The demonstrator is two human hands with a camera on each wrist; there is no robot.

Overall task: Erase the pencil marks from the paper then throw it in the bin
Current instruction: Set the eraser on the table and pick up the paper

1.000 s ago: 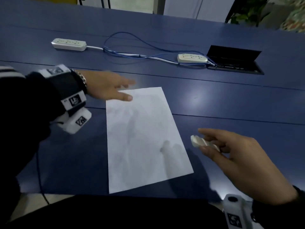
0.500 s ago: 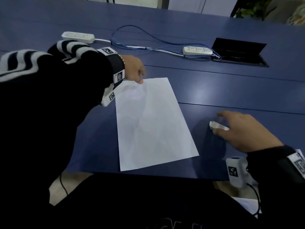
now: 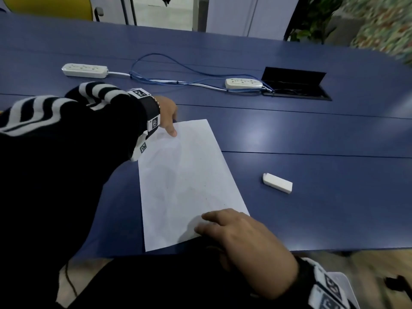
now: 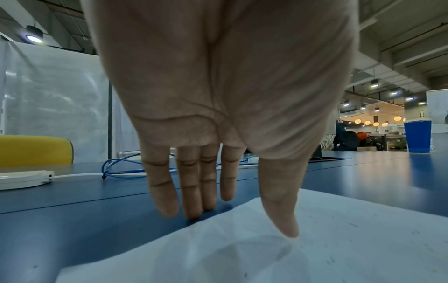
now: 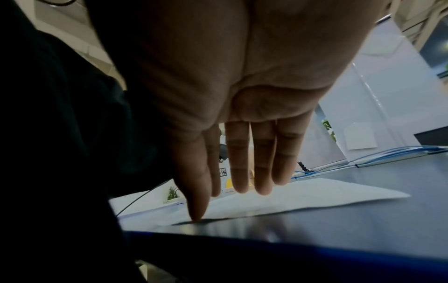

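We have the paper (image 3: 187,181) lying flat near the front edge of the blue surface (image 3: 312,134), with the eraser (image 3: 277,183) resting apart from it toward the right. Our left hand (image 3: 167,114) touches the sheet's far left corner with straight, released fingers (image 4: 194,191), grasping nothing. Our right hand (image 3: 243,239) lies over the near right corner, its fingers (image 5: 263,172) likewise loose and flat. The marks look faint, so we judge the erasing about done. The sheet is thin and flat; a hurried pinch could tear a corner or slide it off the front edge. No bin is in view.
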